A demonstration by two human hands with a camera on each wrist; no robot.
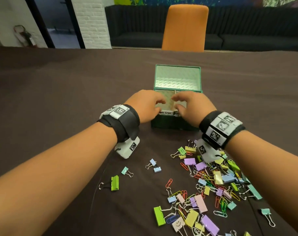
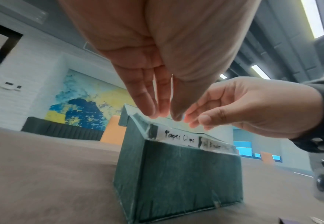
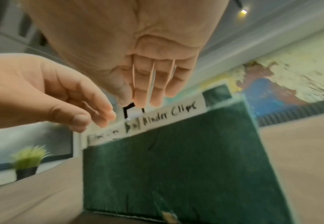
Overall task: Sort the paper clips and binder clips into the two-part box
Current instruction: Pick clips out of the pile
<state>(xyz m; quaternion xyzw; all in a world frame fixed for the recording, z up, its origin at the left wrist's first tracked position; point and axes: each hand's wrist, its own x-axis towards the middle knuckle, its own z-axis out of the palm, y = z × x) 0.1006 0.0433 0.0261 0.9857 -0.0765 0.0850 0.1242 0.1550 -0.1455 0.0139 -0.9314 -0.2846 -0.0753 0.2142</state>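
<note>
A dark green two-part box (image 1: 173, 123) stands mid-table with its lid (image 1: 177, 77) up behind it. White labels on the front rim read "Paper Clips" (image 2: 178, 137) on the left and "Binder Clips" (image 3: 170, 113) on the right. My left hand (image 1: 160, 106) hovers over the left compartment, fingers pointing down and thumb close to their tips (image 2: 164, 116). Nothing shows between them. My right hand (image 1: 177, 103) hangs over the divider and right compartment with loose fingers (image 3: 143, 103), and I see nothing in it. Mixed paper clips and binder clips (image 1: 213, 184) lie heaped at the near right.
A few stray binder clips lie left of the heap, among them a lime green one (image 1: 114, 183) and two pale blue ones (image 1: 154, 165). An orange chair (image 1: 184, 28) stands at the table's far edge. A small potted plant (image 3: 27, 160) sits far off to the left.
</note>
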